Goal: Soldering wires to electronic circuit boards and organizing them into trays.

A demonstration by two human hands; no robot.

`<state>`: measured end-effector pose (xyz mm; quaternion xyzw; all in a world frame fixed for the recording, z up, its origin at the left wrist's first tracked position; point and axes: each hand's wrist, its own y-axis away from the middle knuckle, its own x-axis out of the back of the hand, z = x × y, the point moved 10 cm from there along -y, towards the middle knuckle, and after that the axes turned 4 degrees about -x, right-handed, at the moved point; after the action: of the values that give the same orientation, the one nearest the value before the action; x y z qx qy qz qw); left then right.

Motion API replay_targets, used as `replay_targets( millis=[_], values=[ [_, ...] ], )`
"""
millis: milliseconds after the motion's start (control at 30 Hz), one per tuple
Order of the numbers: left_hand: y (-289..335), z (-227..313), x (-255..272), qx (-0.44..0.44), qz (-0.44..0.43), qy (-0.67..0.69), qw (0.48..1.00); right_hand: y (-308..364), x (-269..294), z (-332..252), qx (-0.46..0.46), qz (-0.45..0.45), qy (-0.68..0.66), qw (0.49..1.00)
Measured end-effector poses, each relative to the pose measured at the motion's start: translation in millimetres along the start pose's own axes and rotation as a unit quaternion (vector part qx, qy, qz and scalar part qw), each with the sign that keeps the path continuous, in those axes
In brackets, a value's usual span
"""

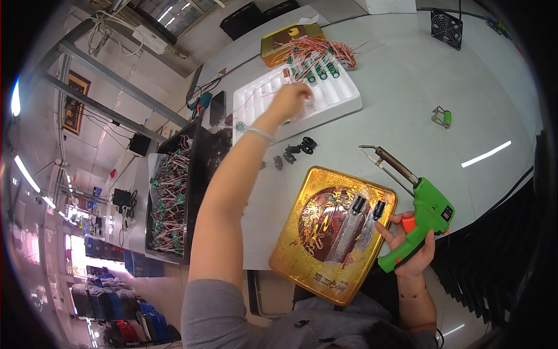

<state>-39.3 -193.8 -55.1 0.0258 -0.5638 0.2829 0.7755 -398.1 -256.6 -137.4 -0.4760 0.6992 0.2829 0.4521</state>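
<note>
My right hand (414,256) is wrapped round the handle of a green soldering gun (433,206), whose metal tip and wire guide point up and left. Beside that hand lies a gold tin lid (288,235) with a dark round picture, and two small black parts (358,205) stand on its worn patch. My left hand (289,102) reaches over a white foam tray (343,107). Its fingers are curled and partly blurred, so what they hold is hidden. Green coils or cells with red and white wires (317,55) lie at the tray's far end.
Several loose black parts (302,146) lie in front of the tray. A black bin of wired green parts (171,203) stands at left. A gold box (273,43) sits behind the tray, a small fan (446,29) far right, and a green-handled metal piece (445,118) below it.
</note>
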Motion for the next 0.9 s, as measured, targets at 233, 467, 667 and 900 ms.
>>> replay_targets(
  millis=[233,467,667,900],
  values=[
    [-14.1,-43.4,27.4,0.141,0.162,-0.158,0.964,-1.7,-1.7,2.7,-0.006,-0.020,-0.011,1.000],
    [-42.5,-50.4,36.1,0.023,0.201,-0.201,0.958,-0.4,-2.1,2.9,-0.003,-0.020,-0.032,0.999],
    [-58.6,-60.2,38.7,0.116,0.189,-0.185,0.957,-1.1,-6.0,0.4,-0.003,-0.040,0.010,0.999],
    [-48.1,-87.1,51.7,0.196,0.202,-0.225,0.933,-2.2,-7.5,0.6,-0.019,-0.047,0.018,0.999]
  ],
)
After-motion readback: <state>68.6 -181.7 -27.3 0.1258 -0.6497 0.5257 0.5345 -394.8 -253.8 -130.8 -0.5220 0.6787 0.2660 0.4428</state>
